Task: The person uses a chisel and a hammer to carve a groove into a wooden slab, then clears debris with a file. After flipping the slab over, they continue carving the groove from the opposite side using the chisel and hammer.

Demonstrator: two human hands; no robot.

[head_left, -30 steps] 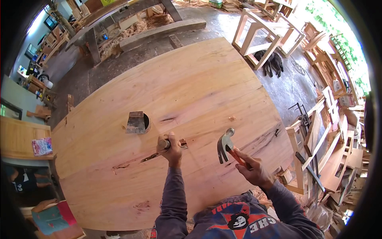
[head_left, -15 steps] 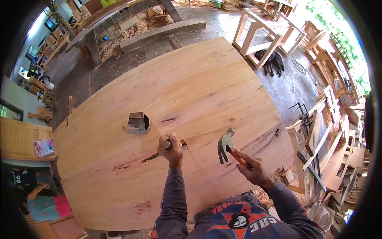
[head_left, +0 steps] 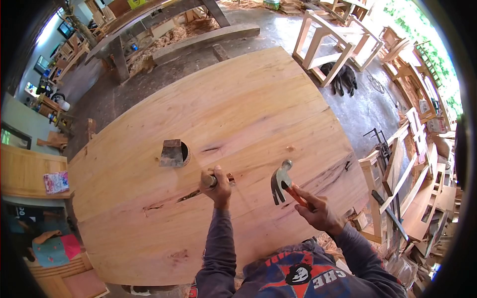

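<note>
A broad pale wooden panel [head_left: 238, 114] with dark cracks lies in front of me. My left hand [head_left: 216, 187] is wrapped round an upright tool handle [head_left: 210, 181], beside a dark crack in the wood; the tool's lower end is hidden under the hand. In my right hand [head_left: 320, 212] is a claw hammer [head_left: 282, 181] with an orange handle, its metal head to the right of my left hand. Left of and above my left hand, a round open tin [head_left: 186, 153] with a flat dark metal scraper [head_left: 172, 153] across it rests on the panel.
Wooden frames [head_left: 328, 47] stand on the floor at upper right, with a black dog [head_left: 341, 78] lying beside them. Stacked timber [head_left: 417, 198] fills the right side. A heavy bench [head_left: 117, 54] stands at upper left. Another person [head_left: 52, 248] is at lower left.
The view has shifted slightly. The person at lower left has changed posture a little. Both my hands keep their holds, with hardly any movement.
</note>
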